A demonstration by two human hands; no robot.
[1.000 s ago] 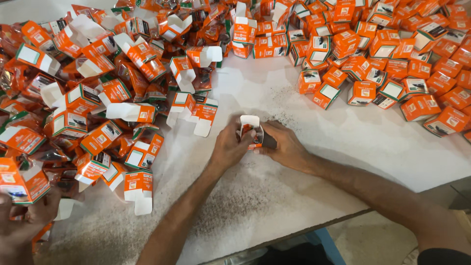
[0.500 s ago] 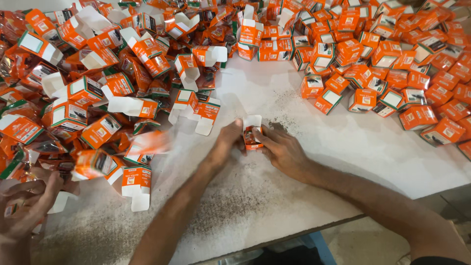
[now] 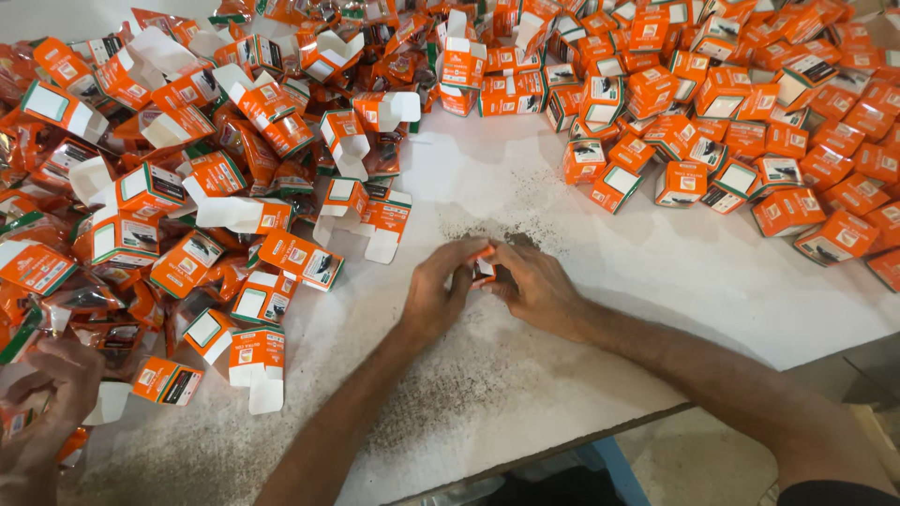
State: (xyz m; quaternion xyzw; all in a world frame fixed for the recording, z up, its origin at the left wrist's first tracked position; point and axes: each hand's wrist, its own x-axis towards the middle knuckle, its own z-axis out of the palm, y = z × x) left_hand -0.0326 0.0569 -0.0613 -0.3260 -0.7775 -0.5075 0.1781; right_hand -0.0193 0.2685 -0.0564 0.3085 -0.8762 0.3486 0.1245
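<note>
My left hand [image 3: 437, 292] and my right hand [image 3: 532, 287] meet over the white table [image 3: 647, 281], both closed around one small orange and white carton [image 3: 484, 267]. Most of that carton is hidden by my fingers. Dark specks lie scattered on the table under and behind my hands. To the left spreads a heap of open orange cartons [image 3: 216, 206] with their white flaps up. At the upper right lies a mass of closed orange cartons [image 3: 750, 122].
Another person's hands [image 3: 42, 412] work at the lower left edge among cartons and shiny orange pouches [image 3: 66, 309]. The table's front edge [image 3: 562, 448] runs diagonally below my forearms, with floor beyond it at the lower right.
My hands have closed more tightly around the small carton, covering its raised white flap. The view shifted slightly, and the other person's hands moved at the lower left.
</note>
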